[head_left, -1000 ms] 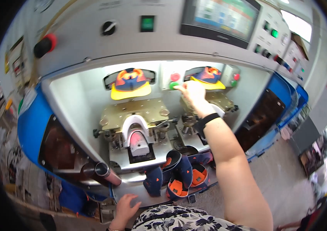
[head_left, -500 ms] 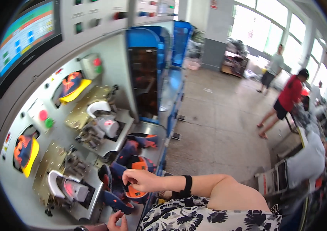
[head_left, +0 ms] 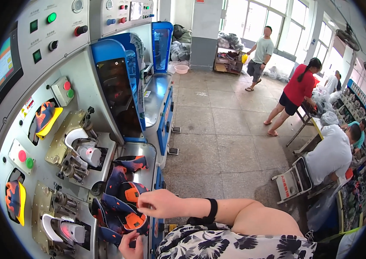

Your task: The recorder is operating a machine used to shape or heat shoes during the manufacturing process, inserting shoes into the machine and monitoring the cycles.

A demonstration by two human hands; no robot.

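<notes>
Left of the pile of navy-and-orange shoe uppers (head_left: 131,194), a rounded metal form (head_left: 74,232) is standing bare. The pile is lying on the metal table (head_left: 143,150); handling it well is probably calling for pinching one upper by its collar, without dragging its neighbours. At the pile's lower edge, the left hand (head_left: 131,247) is hovering, fingers loosely parted, apparently holding nothing. At its right edge, the right hand (head_left: 161,203) is curling inward, forearm lying nearly level; whether it is gripping, I cannot tell.

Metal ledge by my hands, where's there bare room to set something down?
The metal ledge is bare at its far end, between the dark door and the farthest cap piece; a smaller gap lies between that piece and the orange-lined caps. Nearer your right hand and left hand, caps crowd it.
</notes>
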